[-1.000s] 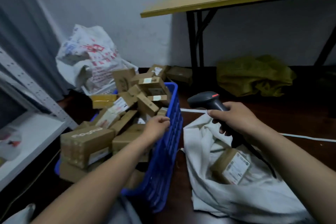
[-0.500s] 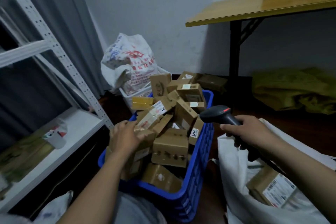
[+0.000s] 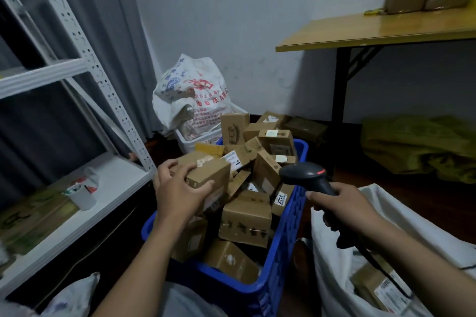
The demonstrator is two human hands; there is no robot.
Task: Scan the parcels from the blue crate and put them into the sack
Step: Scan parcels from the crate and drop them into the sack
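Note:
A blue crate (image 3: 288, 237) on the floor is heaped with several brown cardboard parcels. My left hand (image 3: 177, 193) grips one large parcel (image 3: 210, 172) with white lettering, held at the crate's left side above the pile. My right hand (image 3: 345, 210) is closed on the handle of a black barcode scanner (image 3: 306, 175), whose head hangs over the crate's right rim. The white sack (image 3: 334, 265) lies open at the lower right with a labelled parcel (image 3: 378, 285) inside it.
A white metal shelf rack (image 3: 85, 59) stands at the left with a cup (image 3: 82, 197) on its lower board. A printed white bag (image 3: 193, 100) sits behind the crate. A wooden table (image 3: 373, 31) with boxes stands at the right, a green sack (image 3: 422, 144) beneath it.
My left hand moved from the crate's middle to its left side and took hold of the large parcel, which now sits raised. The view swung left; the scanner hand stayed beside the crate.

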